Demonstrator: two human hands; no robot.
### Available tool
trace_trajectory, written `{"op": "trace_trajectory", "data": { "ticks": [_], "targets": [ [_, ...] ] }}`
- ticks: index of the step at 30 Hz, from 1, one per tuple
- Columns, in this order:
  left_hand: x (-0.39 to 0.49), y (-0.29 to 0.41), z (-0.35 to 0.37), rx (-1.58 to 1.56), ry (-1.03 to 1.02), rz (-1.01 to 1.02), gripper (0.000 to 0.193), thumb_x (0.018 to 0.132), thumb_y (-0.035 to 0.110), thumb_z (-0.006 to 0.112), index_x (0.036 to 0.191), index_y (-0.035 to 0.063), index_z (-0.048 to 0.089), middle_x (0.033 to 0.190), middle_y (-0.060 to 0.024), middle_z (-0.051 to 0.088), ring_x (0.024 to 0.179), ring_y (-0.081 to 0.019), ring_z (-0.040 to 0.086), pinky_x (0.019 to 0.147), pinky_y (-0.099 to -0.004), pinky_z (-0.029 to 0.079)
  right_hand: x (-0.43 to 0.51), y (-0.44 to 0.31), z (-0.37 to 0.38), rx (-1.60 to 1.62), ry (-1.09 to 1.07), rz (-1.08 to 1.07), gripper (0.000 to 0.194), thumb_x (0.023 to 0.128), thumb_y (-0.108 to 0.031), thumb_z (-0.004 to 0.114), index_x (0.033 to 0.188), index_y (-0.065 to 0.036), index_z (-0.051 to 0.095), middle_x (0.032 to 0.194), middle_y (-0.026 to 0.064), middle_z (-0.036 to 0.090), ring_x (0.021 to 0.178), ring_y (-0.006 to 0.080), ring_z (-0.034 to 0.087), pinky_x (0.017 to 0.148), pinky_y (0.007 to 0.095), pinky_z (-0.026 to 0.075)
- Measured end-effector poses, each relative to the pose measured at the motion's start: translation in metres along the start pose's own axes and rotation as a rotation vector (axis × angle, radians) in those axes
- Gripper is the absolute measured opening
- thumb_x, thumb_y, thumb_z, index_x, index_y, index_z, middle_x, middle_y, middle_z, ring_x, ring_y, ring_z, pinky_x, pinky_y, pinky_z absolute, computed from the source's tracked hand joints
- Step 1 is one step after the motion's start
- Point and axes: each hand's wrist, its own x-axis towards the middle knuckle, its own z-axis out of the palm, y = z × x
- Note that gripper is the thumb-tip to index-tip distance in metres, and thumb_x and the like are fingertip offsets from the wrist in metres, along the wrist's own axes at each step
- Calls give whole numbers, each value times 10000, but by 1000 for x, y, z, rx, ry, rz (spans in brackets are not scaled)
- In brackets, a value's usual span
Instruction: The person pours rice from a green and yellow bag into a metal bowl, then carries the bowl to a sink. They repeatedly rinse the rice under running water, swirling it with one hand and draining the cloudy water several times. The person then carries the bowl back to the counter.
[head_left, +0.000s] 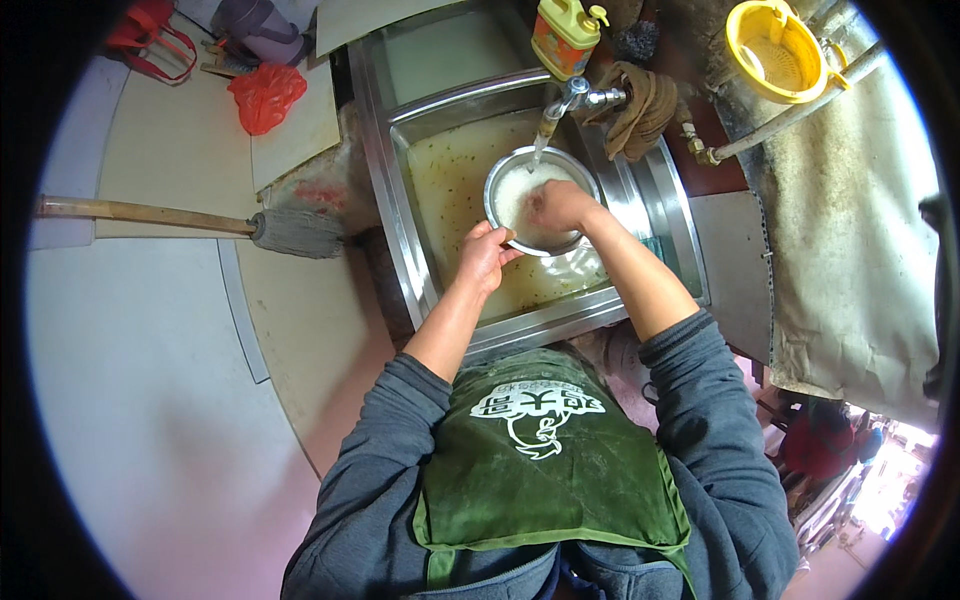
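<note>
My left hand (484, 257) grips the near left rim of a round stainless steel bowl (490, 196), its thumb over the edge. White grains that look like rice (514, 186) lie in cloudy water inside the bowl. Into these grains reaches my right hand (561, 205), its fingers curled and partly hidden. Water runs from a metal faucet (553, 112) straight into the bowl. Below is a stainless steel sink basin (420, 247) holding murky, yellowish water with small dark flecks.
A second basin (450, 60) of cloudy water lies beyond. Around the sink are a yellow-green pump bottle (564, 37), a brown cloth (641, 112) and a yellow strainer basket (814, 88). At left are a grey mop (296, 234) and a red plastic bag (266, 97).
</note>
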Motion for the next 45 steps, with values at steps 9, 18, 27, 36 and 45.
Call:
{"op": "trace_trajectory", "data": {
  "ticks": [9, 18, 27, 36, 45],
  "targets": [
    [-10, -2, 12, -37, -12, 23, 217, 972, 62, 495, 1161, 35, 598, 1043, -81, 672, 885, -198, 680, 801, -342, 606, 12, 1, 30, 805, 168, 438, 579, 919, -452, 644, 1162, 74, 648, 1115, 230, 701, 990, 324, 690, 862, 402, 521],
    [-4, -7, 7, -7, -48, -6, 232, 943, 33, 509, 1155, 37, 604, 1061, -82, 679, 908, -189, 678, 797, -335, 602, 25, -14, 15, 309, 218, 78, 546, 837, -462, 675, 1181, -39, 704, 1137, 214, 704, 1050, 391, 674, 937, 419, 514],
    [-2, -3, 4, -71, 3, 33, 218, 944, 36, 523, 1146, 36, 608, 1051, -82, 676, 895, -182, 669, 773, -323, 600, -2, -12, 7, -227, 53, -104, 566, 833, -372, 683, 1279, -27, 629, 1243, 224, 653, 1192, 413, 596, 994, 469, 490],
    [-9, 3, 8, -64, 8, 23, 231, 938, 18, 528, 1156, 24, 606, 1050, -79, 679, 890, -186, 679, 769, -311, 602, 15, -17, 36, 1245, 287, 423, 546, 900, -256, 654, 1236, 162, 551, 1099, 269, 684, 989, 345, 686, 845, 417, 538],
    [-6, -4, 4, -46, -19, 30, 223, 939, 11, 518, 1139, 26, 616, 1037, -78, 682, 881, -178, 680, 770, -315, 602, 33, -29, 9, 222, 73, 40, 450, 806, -361, 685, 1112, -31, 717, 1133, 188, 706, 918, 411, 689, 839, 456, 539]
  ]
}}
